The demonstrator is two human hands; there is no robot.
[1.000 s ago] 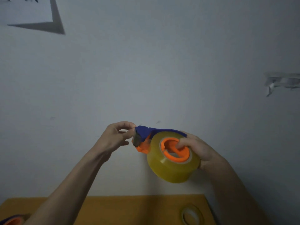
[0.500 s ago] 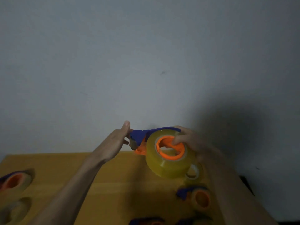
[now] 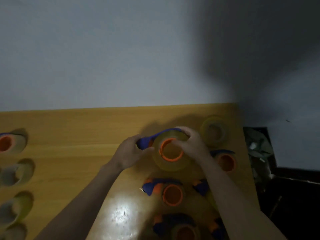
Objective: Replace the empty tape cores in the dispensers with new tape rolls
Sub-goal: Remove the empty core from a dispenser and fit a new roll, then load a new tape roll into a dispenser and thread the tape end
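Both hands hold a blue and orange tape dispenser (image 3: 147, 142) loaded with a full yellowish tape roll (image 3: 171, 162) just above the wooden table (image 3: 78, 146). My left hand (image 3: 129, 153) grips its blue cutter end. My right hand (image 3: 192, 144) curls over the top of the roll by the orange hub. A loose tape roll (image 3: 214, 130) lies at the back right.
More dispensers lie on the table to the right (image 3: 225, 161) and in front (image 3: 166, 190), others lower down. Several rolls and a dispenser (image 3: 8, 142) line the left edge. A dark bin with scraps (image 3: 258, 149) stands off the table's right side. The wall is behind.
The view has tilted down from the wall to the table. Both hands have brought the loaded dispenser lower, close to the tabletop, and my left hand has closed on the blue end.
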